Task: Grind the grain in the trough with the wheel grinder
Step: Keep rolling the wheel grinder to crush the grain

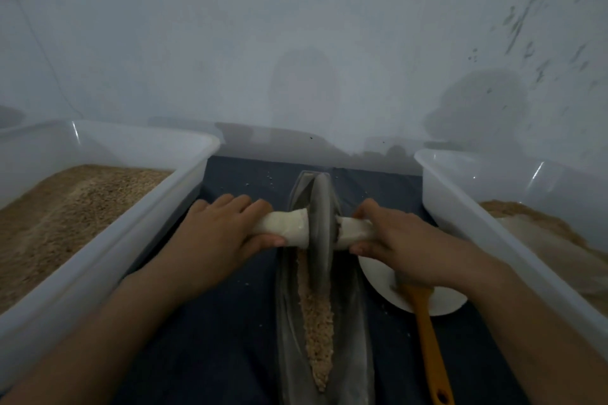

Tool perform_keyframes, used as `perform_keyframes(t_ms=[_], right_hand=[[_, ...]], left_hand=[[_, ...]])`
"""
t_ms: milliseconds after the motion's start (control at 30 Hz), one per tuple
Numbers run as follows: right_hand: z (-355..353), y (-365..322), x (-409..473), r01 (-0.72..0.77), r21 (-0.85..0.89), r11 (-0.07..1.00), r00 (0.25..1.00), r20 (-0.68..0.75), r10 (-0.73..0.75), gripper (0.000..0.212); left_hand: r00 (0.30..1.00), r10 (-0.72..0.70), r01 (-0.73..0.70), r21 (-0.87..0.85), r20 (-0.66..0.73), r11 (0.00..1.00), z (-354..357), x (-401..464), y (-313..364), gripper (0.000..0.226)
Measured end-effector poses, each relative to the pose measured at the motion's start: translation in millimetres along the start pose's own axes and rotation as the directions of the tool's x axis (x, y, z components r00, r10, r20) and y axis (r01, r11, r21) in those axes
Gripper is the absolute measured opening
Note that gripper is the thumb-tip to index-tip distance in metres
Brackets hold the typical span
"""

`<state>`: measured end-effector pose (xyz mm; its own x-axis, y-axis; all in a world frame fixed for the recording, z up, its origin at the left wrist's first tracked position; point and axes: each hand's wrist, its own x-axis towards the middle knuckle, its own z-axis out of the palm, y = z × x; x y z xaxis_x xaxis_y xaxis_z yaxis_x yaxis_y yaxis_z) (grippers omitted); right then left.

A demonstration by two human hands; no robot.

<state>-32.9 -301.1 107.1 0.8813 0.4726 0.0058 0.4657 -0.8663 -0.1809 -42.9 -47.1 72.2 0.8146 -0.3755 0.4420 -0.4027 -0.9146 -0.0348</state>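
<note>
Head view: I grip the handle [286,229] with left hand [227,227] and right hand [391,237], fingers curled tight; grain [317,316] looks coarse, so grinding is hardly begun.

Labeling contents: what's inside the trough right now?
The trough holds a strip of crushed grain along its groove, nearer the camera. The grinder wheel stands in the groove farther along, hiding whatever lies under and beyond it. Both hands grip its white handle.
</note>
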Motion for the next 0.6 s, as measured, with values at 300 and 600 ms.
perform_keyframes(t_ms=[300, 600], right_hand=[[-33, -22, -47, 0.052, -0.058, 0.997, 0.937, 0.348, -0.029, 0.032], [1, 3, 4, 0.004, -0.04, 0.999, 1.0, -0.027, -0.005, 0.021]], left_hand=[[0.87, 0.259, 0.012, -0.544, 0.419, 0.839, -43, -15, -12, 0.046], [0.99, -0.095, 0.097, -0.015, 0.108, 0.995, -1, -1, 2, 0.077]])
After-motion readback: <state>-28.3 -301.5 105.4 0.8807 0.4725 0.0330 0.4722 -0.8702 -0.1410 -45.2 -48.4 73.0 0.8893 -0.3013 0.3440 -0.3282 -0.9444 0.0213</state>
